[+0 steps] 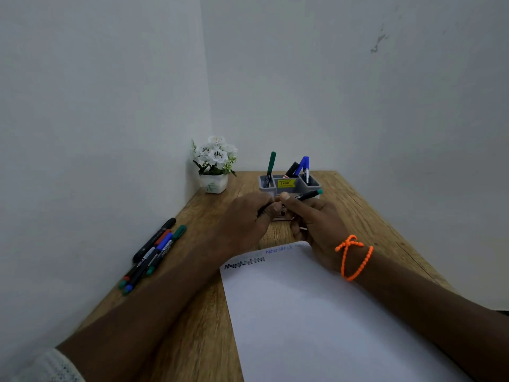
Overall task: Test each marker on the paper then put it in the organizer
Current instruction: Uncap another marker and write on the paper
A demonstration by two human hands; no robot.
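Both hands meet over the wooden desk, just in front of the grey organizer (289, 188). My right hand (316, 224) grips a black marker with a green end (308, 195) that points right. My left hand (245, 219) is closed on the marker's other end, which my fingers hide. The organizer holds a green marker (271, 168) on its left and blue and black markers (303, 168) on its right. A white sheet of paper (316, 312) lies near me, with black and blue scribbles (245, 263) along its top edge. Several loose markers (154, 252) lie at the left.
A small white pot of white flowers (214, 164) stands in the back left corner, against the wall. The walls close in on the desk (209, 326) at the left and back. An orange bead bracelet (352, 256) circles my right wrist.
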